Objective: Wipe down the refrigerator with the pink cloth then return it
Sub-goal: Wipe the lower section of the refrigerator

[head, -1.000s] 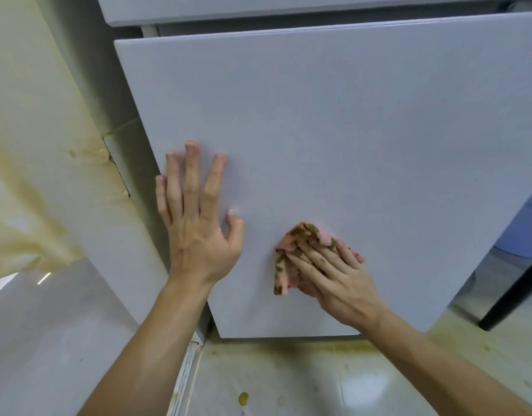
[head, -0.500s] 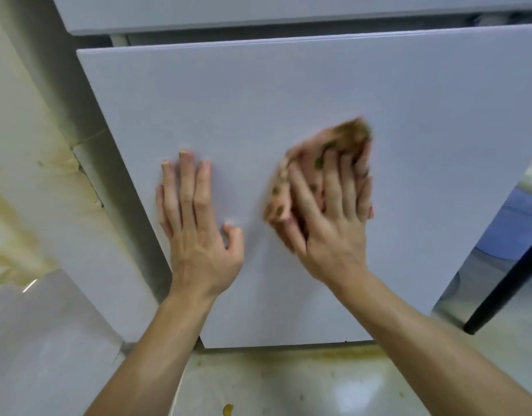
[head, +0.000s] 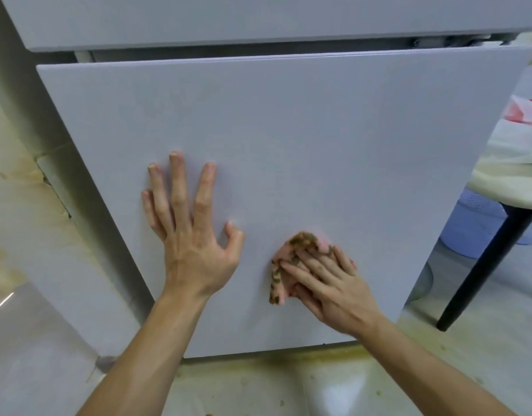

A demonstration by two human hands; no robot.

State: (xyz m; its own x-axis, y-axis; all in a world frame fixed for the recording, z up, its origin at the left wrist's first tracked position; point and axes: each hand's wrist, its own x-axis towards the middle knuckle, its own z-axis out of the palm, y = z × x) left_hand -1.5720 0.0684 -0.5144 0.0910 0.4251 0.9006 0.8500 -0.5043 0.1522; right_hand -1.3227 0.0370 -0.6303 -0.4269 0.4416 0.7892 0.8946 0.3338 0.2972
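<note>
Head view: one pink cloth (head: 281, 277), bunched up and pinned flat against the lower refrigerator door (head: 288, 130) by the right hand (head: 333, 283). The cloth sits low on the panel, roughly 6 o'clock from the door's centre, just above the bottom edge. Right fingers (head: 312, 265) are straight and spread, pressing on the cloth rather than curled round it; the thumb is hidden, can't tell whether it's tucked under. Key relation: the cloth lies under the fingertips and pokes out past them at 12 o'clock and 9 o'clock, with its long axis running about 1 to 7 o'clock. My read is that a push toward 12 carries it along, while a pull toward 6 risks the hand sliding off it. The left hand (head: 192, 235) is flat on the door with fingers splayed and holds nothing. It sits at 9 o'clock from the cloth, near but not touching, and looks like a brace. The right hand is the one on the cloth, so the wiping is its job. Most of the door lies at 12 and 2 o'clock from the cloth. Count: one cloth, two hands, one lower door, one upper panel (head: 258, 19) above it, one dark table leg (head: 483, 265) at 3 o'clock, one blue tub (head: 474, 217) behind that leg. Something pink (head: 526, 112) lies on the table at 2 o'clock; can't tell what it is.
</note>
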